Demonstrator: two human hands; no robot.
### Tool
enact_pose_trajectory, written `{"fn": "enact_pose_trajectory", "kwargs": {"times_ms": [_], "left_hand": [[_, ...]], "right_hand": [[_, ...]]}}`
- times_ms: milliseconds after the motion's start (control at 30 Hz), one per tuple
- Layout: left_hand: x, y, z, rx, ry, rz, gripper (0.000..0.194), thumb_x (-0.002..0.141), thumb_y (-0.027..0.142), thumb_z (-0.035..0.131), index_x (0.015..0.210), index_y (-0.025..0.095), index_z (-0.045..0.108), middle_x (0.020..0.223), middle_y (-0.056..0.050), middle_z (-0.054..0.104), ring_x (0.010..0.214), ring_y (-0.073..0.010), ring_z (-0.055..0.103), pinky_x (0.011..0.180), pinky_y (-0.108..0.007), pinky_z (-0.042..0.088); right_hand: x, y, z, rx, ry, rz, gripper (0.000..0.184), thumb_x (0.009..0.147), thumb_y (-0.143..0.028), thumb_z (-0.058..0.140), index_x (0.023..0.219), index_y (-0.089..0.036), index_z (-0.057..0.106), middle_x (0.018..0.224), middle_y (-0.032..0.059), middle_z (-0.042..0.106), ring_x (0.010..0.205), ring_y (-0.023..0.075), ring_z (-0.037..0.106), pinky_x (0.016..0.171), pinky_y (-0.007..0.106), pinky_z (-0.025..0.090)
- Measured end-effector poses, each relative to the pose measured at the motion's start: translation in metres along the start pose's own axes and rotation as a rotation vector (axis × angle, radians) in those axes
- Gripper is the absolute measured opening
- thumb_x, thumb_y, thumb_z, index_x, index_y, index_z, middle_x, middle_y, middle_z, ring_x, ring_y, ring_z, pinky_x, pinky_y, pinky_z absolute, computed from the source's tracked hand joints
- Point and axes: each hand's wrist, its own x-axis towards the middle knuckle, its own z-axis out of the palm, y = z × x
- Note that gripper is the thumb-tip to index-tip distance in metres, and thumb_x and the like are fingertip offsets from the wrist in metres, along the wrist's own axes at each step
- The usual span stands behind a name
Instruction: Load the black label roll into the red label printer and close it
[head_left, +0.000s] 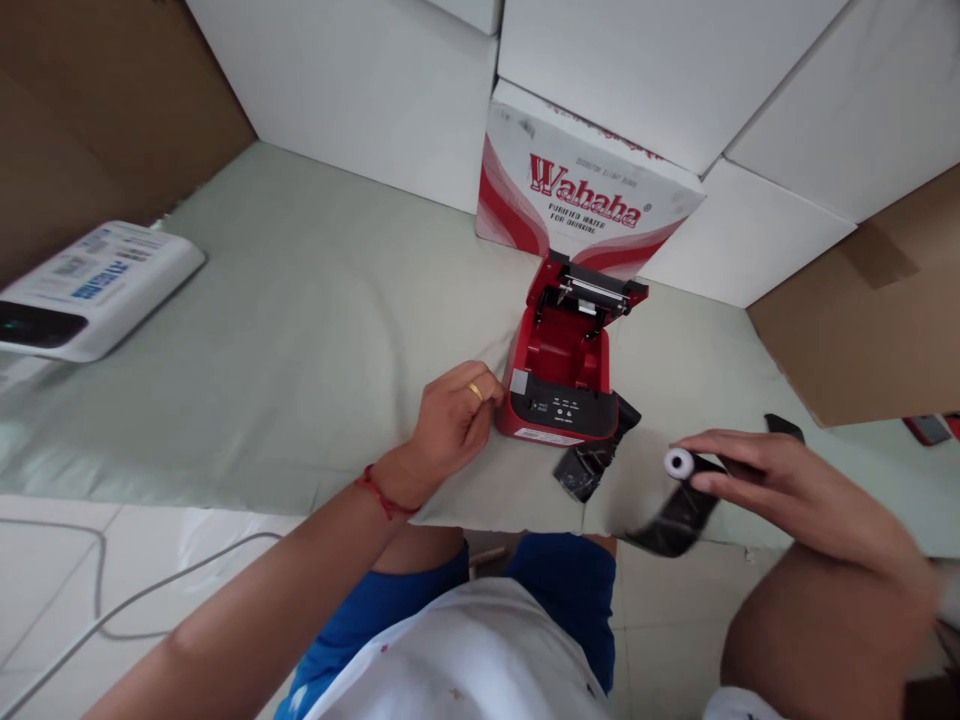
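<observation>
Several white boxes [360,90] edge the green cloth [315,300] under a red printer [564,348].

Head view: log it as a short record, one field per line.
Left hand: curled, fingertips at the left side of the red-and-black plastic printer
Right hand: holds a small white roll with a dark-centred core between thumb and fingers; a glossy black strip hangs below
Printer lid: black and red, raised
Beside printer: shiny black bundle, near its right front corner
Behind printer: white cardboard box with red "Wahaha" lettering
Far left: white rounded-corner device with black front panel
Surface: pale green cloth
</observation>
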Motion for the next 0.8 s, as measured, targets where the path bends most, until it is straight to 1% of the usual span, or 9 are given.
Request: {"fn": "enact_pose_trajectory", "kwargs": {"times_ms": [67, 167, 233, 333, 433, 500, 633, 733, 800], "left_hand": [[0.000, 0.003, 0.000, -0.007, 0.020, 0.008, 0.031, 0.095, -0.005, 0.042, 0.085, 0.022, 0.054, 0.077, 0.000, 0.060, 0.068, -0.0132, 0.057, 0.063, -0.026, 0.046], [-0.001, 0.005, 0.000, -0.008, 0.073, 0.024, 0.029, 0.093, -0.005, 0.045, 0.095, 0.022, 0.056, 0.084, 0.000, 0.062, 0.072, -0.0133, 0.059, 0.066, -0.026, 0.049], [-0.003, 0.006, 0.001, 0.013, 0.098, 0.030, 0.030, 0.090, -0.001, 0.050, 0.107, 0.022, 0.060, 0.094, -0.003, 0.064, 0.078, -0.0145, 0.061, 0.068, -0.027, 0.052], [-0.007, 0.009, 0.000, 0.085, 0.108, 0.083, 0.050, 0.084, 0.007, 0.057, 0.133, 0.020, 0.060, 0.114, -0.009, 0.064, 0.095, -0.0202, 0.064, 0.077, -0.033, 0.056], [-0.009, 0.013, 0.000, 0.144, 0.097, 0.196, 0.065, 0.087, 0.017, 0.062, 0.152, 0.014, 0.052, 0.122, -0.014, 0.061, 0.110, -0.0258, 0.062, 0.093, -0.041, 0.058], [-0.009, 0.016, 0.001, 0.155, 0.079, 0.246, 0.068, 0.092, 0.024, 0.063, 0.157, 0.010, 0.049, 0.121, -0.015, 0.062, 0.111, -0.0266, 0.062, 0.098, -0.044, 0.056], [-0.008, 0.019, 0.002, 0.183, 0.048, 0.281, 0.055, 0.096, 0.026, 0.061, 0.150, 0.016, 0.057, 0.111, -0.011, 0.066, 0.107, -0.0254, 0.062, 0.096, -0.044, 0.053], [-0.008, 0.019, 0.001, 0.205, 0.010, 0.306, 0.042, 0.094, 0.021, 0.060, 0.135, 0.020, 0.067, 0.106, -0.009, 0.069, 0.105, -0.0248, 0.061, 0.092, -0.043, 0.050], [-0.008, 0.019, 0.000, 0.208, -0.005, 0.318, 0.038, 0.094, 0.017, 0.059, 0.130, 0.020, 0.070, 0.104, -0.008, 0.071, 0.105, -0.0247, 0.059, 0.090, -0.042, 0.048]], "right_hand": [[-0.003, -0.030, -0.017, -0.024, -0.023, -0.179, 0.031, 0.101, -0.045, 0.073, 0.129, -0.037, 0.082, 0.118, 0.0019, 0.086, 0.092, 0.0208, 0.083, 0.077, 0.027, 0.066], [0.022, -0.064, -0.016, -0.071, 0.075, -0.260, 0.031, 0.105, -0.043, 0.067, 0.132, -0.036, 0.079, 0.121, 0.0012, 0.085, 0.097, 0.0200, 0.083, 0.083, 0.026, 0.065], [0.052, -0.077, -0.004, -0.097, 0.151, -0.235, 0.033, 0.107, -0.042, 0.062, 0.133, -0.030, 0.078, 0.126, 0.0030, 0.084, 0.104, 0.0211, 0.081, 0.089, 0.028, 0.064], [0.097, -0.088, 0.015, -0.161, 0.182, -0.167, 0.033, 0.107, -0.038, 0.058, 0.131, -0.024, 0.077, 0.125, 0.0056, 0.084, 0.104, 0.0225, 0.080, 0.088, 0.031, 0.061], [0.130, -0.094, 0.026, -0.269, 0.091, -0.098, 0.029, 0.106, -0.031, 0.054, 0.121, -0.021, 0.077, 0.117, 0.0081, 0.083, 0.100, 0.0235, 0.077, 0.087, 0.033, 0.055], [0.144, -0.098, 0.029, -0.344, 0.002, -0.067, 0.026, 0.106, -0.027, 0.053, 0.113, -0.020, 0.077, 0.111, 0.0095, 0.083, 0.097, 0.0235, 0.074, 0.086, 0.034, 0.051], [0.163, -0.102, 0.034, -0.465, -0.108, -0.041, 0.023, 0.105, -0.025, 0.054, 0.100, -0.017, 0.074, 0.101, 0.0112, 0.080, 0.085, 0.0206, 0.067, 0.077, 0.032, 0.045], [0.176, -0.097, 0.041, -0.546, -0.150, -0.081, 0.022, 0.102, -0.021, 0.057, 0.090, -0.017, 0.074, 0.095, 0.0119, 0.078, 0.076, 0.0198, 0.064, 0.067, 0.033, 0.041], [0.181, -0.092, 0.045, -0.576, -0.164, -0.115, 0.022, 0.101, -0.019, 0.058, 0.085, -0.018, 0.074, 0.094, 0.0120, 0.078, 0.076, 0.0201, 0.065, 0.066, 0.033, 0.042]]}}
